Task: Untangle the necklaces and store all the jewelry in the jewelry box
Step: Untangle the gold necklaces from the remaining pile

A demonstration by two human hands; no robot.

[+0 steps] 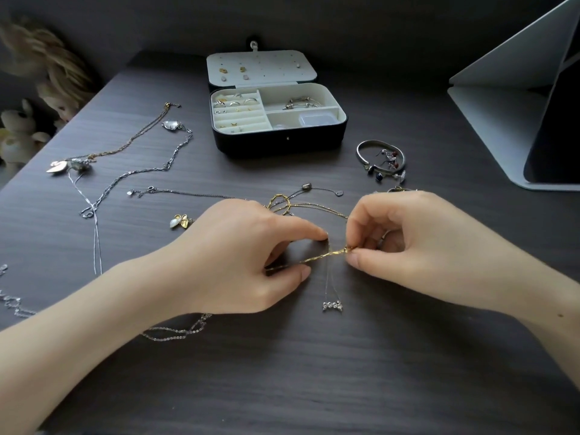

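Nearest the camera, two bare forearms were laid over the dark wood-grain table point(314, 387). The left hand point(251, 255) was curled, and the twisted gold chain necklace point(314, 259) was pinched by its thumb and forefinger. The right hand point(417, 243) was closed in a fine fingertip pinch on the same stretch. Between the two hands the chain was held taut, its long axis running from left thumb to right fingertips and rising a little toward the right. A thin silver chain with a small row of clear stones point(332, 306) crossed it and pointed toward the camera, just below the hands. The untangling step was judged to be in hand. The next move would call for a gentle loosening of the crossing, before anything could be carried to the black open jewelry box point(279, 142), well beyond both hands.
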